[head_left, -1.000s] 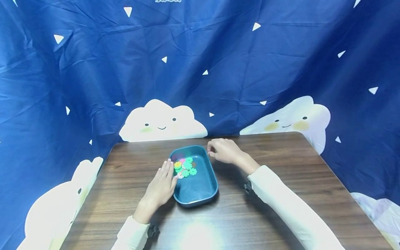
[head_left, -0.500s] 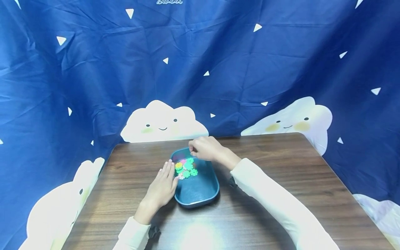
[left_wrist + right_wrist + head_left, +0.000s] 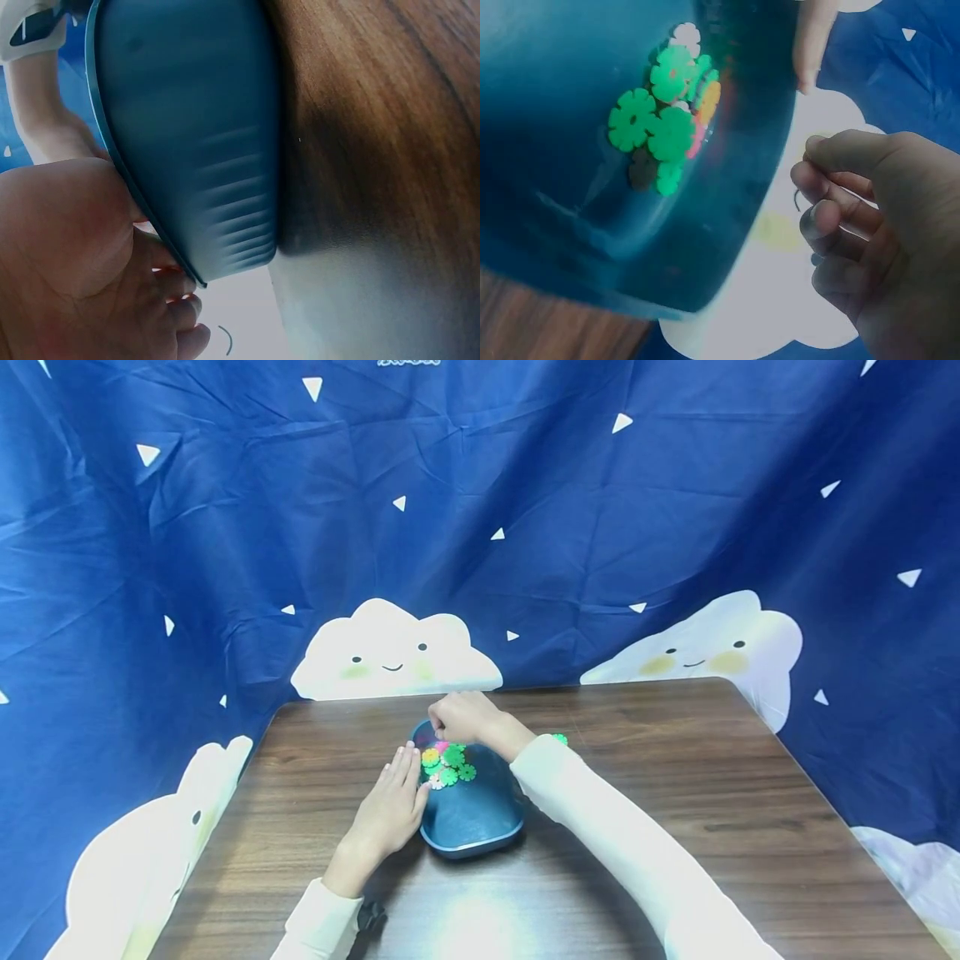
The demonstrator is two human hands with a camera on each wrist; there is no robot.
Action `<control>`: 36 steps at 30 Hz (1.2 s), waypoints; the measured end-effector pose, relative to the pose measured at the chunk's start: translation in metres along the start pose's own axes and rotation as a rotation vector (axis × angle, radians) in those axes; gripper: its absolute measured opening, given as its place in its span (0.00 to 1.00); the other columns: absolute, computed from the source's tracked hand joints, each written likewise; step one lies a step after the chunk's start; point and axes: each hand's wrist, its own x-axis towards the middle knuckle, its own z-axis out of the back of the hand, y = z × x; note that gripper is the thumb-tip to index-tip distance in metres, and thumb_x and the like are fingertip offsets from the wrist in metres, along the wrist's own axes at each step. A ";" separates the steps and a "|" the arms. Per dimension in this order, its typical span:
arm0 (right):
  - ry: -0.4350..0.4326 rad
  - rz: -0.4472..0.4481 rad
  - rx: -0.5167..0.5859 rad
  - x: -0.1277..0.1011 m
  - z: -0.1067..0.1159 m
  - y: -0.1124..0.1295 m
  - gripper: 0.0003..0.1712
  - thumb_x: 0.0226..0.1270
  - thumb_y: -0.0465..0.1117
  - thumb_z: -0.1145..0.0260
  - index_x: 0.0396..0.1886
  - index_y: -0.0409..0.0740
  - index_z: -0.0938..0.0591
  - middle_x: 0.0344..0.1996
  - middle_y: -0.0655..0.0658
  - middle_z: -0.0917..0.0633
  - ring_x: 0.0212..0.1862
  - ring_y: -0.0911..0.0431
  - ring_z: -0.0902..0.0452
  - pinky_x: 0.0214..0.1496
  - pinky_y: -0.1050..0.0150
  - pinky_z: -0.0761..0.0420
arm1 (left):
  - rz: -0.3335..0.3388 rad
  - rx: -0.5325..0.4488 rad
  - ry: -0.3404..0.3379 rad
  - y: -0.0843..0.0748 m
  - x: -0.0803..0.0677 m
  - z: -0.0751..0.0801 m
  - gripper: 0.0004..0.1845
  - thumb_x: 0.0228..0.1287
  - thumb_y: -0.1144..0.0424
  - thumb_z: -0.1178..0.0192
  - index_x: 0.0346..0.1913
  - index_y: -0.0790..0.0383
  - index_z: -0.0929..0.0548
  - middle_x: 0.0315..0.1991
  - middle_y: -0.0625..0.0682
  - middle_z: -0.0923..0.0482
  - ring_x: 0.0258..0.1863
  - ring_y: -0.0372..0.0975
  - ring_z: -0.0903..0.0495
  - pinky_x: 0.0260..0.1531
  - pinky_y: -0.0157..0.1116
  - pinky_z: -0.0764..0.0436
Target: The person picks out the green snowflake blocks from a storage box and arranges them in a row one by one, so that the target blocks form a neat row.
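A dark teal plastic bin (image 3: 471,825) sits on the table, with several flower-shaped building discs (image 3: 673,133) piled inside in green, yellow, pink, white and brown. My left hand (image 3: 386,810) lies along the bin's left wall, fingers straight, with fingertips and thumb at the rim. Over the bin's far end hovers my right hand (image 3: 467,718), its fingers loosely curled. In the right wrist view the thumb and index fingertips (image 3: 810,178) come close together with nothing between them. Outside the bin, a green disc (image 3: 560,740) lies on the table behind the right forearm, partly hidden by the sleeve.
The brown wood-grain table (image 3: 675,793) reaches back to a blue cloth backdrop (image 3: 540,510) printed with white clouds and triangles. My right sleeve (image 3: 622,835) crosses over the bin's right side. A dark wrist device (image 3: 370,917) is at the left cuff.
My right hand has moved left from beside the bin to over its far end. A green disc now shows on the table where the hand and wrist were. The left hand stays put.
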 end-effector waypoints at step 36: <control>0.260 -0.212 -0.026 0.008 -0.047 0.006 0.24 0.61 0.55 0.31 0.54 0.51 0.20 0.44 0.49 0.15 0.38 0.55 0.22 0.44 0.59 0.18 | 0.015 0.007 0.013 -0.002 0.000 0.000 0.32 0.77 0.53 0.57 0.75 0.71 0.44 0.78 0.63 0.50 0.78 0.53 0.49 0.74 0.52 0.41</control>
